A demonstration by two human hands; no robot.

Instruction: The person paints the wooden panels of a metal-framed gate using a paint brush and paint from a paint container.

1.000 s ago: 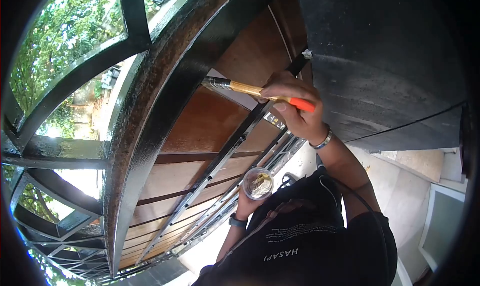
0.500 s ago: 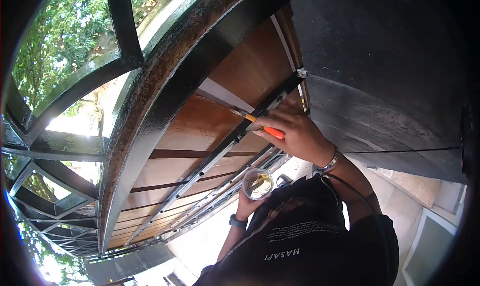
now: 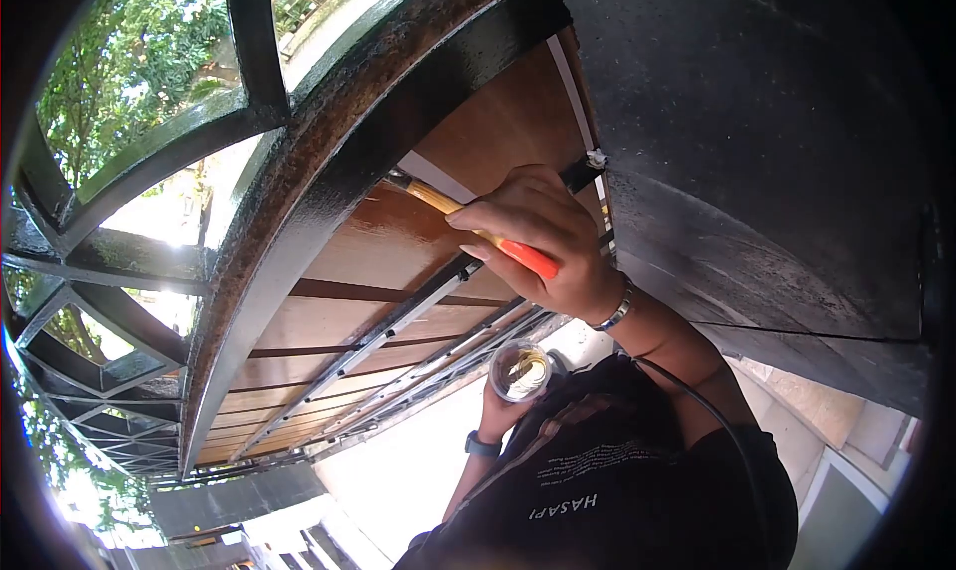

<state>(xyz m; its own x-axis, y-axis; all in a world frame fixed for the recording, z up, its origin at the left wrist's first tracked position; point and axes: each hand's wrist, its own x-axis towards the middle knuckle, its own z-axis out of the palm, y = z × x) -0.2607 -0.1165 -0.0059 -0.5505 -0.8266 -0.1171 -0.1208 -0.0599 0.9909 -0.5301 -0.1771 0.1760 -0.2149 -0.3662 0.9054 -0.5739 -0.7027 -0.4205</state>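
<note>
Brush [image 3: 430, 196]: one, clasped in right grip [image 3: 543, 233]; tip [image 3: 398, 179] shifted along pale strip [image 3: 440, 176] to frame [image 3: 317, 212] edge. I judge stroke restarted there. Cup [image 3: 519, 369]: one, grasped by left grip [image 3: 501, 412].

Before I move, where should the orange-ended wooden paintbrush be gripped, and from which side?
Probably grip the paintbrush mid-handle, beside its orange end, coming from the orange side: the slim handle slants up-left in view, putting the dark brush head by the glossy black metal frame. The right hand pinches it there.
</note>
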